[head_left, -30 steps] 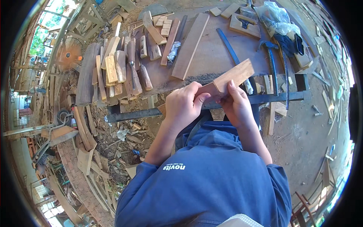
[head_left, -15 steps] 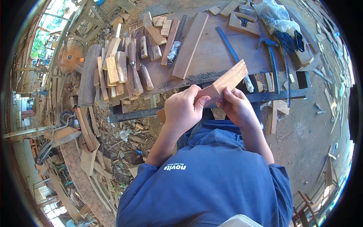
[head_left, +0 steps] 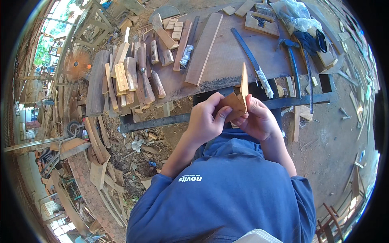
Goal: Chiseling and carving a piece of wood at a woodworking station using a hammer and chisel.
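My left hand [head_left: 206, 119] is closed round a brown flat wood piece [head_left: 231, 104]. My right hand [head_left: 259, 119] grips a lighter wood piece [head_left: 244, 81], now seen almost edge-on and pointing up, where it meets the brown one at an angle. Whether the two pieces are joined I cannot tell. Just beyond my hands is the worn workbench [head_left: 219, 73], bearing a long plank [head_left: 204, 48], a row of wooden-handled tools and wood pieces [head_left: 133, 73], and a blue-black metal bar with a wrapped end [head_left: 247, 50].
At the bench's right lie a hammer-like tool [head_left: 291, 60], a plastic bag [head_left: 293, 16], a dark cloth [head_left: 308, 42] and a cutout wood block [head_left: 261, 25]. An orange fan [head_left: 76, 64] stands at the left. Wood scraps [head_left: 137, 158] litter the ground beside and below the bench.
The lighter piece has turned from broadside, pointing up-right, to nearly edge-on and upright. Both hands have shifted slightly right and remain on the wood.
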Available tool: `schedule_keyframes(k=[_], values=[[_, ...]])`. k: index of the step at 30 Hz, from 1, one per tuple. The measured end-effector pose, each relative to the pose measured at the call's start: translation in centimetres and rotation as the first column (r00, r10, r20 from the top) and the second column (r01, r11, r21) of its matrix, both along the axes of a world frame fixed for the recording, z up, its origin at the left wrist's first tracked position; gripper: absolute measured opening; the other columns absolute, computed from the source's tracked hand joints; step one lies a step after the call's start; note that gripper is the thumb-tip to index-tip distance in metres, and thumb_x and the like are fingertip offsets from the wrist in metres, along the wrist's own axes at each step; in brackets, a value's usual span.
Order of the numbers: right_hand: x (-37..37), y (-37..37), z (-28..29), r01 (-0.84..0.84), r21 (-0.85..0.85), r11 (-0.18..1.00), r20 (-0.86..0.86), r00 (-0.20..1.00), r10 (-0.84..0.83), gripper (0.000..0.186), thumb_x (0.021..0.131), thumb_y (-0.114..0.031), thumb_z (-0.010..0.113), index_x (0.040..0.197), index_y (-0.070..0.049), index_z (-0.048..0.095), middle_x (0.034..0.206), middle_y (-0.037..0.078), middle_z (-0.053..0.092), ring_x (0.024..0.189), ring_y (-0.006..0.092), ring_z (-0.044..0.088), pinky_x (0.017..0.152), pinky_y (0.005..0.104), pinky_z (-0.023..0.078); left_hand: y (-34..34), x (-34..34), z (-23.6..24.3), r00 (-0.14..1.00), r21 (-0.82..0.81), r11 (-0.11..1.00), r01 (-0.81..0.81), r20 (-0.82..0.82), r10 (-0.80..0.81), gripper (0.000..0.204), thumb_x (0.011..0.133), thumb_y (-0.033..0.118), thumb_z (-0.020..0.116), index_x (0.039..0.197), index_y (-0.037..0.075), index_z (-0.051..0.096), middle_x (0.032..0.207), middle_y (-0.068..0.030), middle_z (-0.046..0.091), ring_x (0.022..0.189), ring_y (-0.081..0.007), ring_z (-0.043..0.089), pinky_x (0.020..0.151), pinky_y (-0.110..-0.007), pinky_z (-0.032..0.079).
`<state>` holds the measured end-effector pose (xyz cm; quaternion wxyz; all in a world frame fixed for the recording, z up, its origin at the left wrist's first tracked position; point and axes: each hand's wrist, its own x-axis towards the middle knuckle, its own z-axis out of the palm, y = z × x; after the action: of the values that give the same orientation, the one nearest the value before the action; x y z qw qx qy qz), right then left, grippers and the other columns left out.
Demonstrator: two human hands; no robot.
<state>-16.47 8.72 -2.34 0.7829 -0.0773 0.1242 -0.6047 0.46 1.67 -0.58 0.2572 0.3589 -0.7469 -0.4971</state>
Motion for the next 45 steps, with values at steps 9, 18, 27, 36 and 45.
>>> schedule_keyframes(k=[9,18,27,36,45], values=[[0.3,1.0,-0.5,0.103,0.051,0.993,-0.167,0.982,-0.093,0.025,0.098,-0.03,0.057,0.102,-0.005,0.059,0.08,0.002,0.058,0.076,0.0135,0.051,0.071,0.0305,0.042,-0.4,0.2,2.2,0.973,-0.266,0.962,0.067,0.233,-0.003,0.024,0.088,0.028,0.067,0.093,0.006,0.059,0.075,-0.0137,0.066,0.069,-0.0347,0.066,0.057,-0.041,0.05],[1.2,1.3,-1.2,0.586,-0.329,0.741,-0.813,0.223,-0.538,0.009,0.091,-0.002,0.064,0.098,0.004,0.065,0.089,0.009,0.068,0.078,0.0167,0.063,0.073,0.0265,0.049,0.0,-0.3,2.5,0.848,-0.229,0.973,-0.011,0.513,0.13,0.029,0.092,0.035,0.06,0.093,0.006,0.057,0.076,-0.0154,0.067,0.073,-0.0376,0.067,0.061,-0.046,0.051],[-10.2,-3.2,-5.2,0.589,-0.333,0.736,-0.942,-0.171,-0.29,0.025,0.093,-0.009,0.063,0.114,0.002,0.057,0.084,0.006,0.067,0.071,0.0112,0.059,0.066,0.0238,0.046,0.0,0.4,1.1,0.904,-0.186,0.977,-0.102,0.392,0.169,0.031,0.096,0.035,0.055,0.094,0.005,0.055,0.078,-0.0184,0.067,0.075,-0.0387,0.067,0.063,-0.046,0.051],[-9.2,-2.8,-11.0,0.73,-0.226,0.645,-0.971,-0.119,-0.205,0.057,0.095,-0.011,0.059,0.143,0.006,0.032,0.144,0.027,0.039,0.133,0.0288,0.044,0.109,0.0346,0.034,0.0,0.4,-1.6,0.975,0.042,0.986,-0.158,0.166,0.149,0.024,0.098,0.025,0.058,0.096,0.001,0.055,0.076,-0.0141,0.066,0.068,-0.0183,0.065,0.062,-0.033,0.048],[-10.4,-2.6,-11.0,0.563,-0.217,0.797,-0.963,-0.255,-0.082,0.033,0.093,-0.014,0.056,0.124,-0.004,0.06,0.117,0.023,0.063,0.123,0.0341,0.052,0.102,0.0372,0.04,-0.6,-1.8,-3.3,0.948,-0.093,0.98,-0.174,0.255,0.192,0.025,0.098,0.026,0.055,0.104,0.001,0.052,0.089,-0.0243,0.066,0.085,-0.042,0.066,0.07,-0.045,0.05]])
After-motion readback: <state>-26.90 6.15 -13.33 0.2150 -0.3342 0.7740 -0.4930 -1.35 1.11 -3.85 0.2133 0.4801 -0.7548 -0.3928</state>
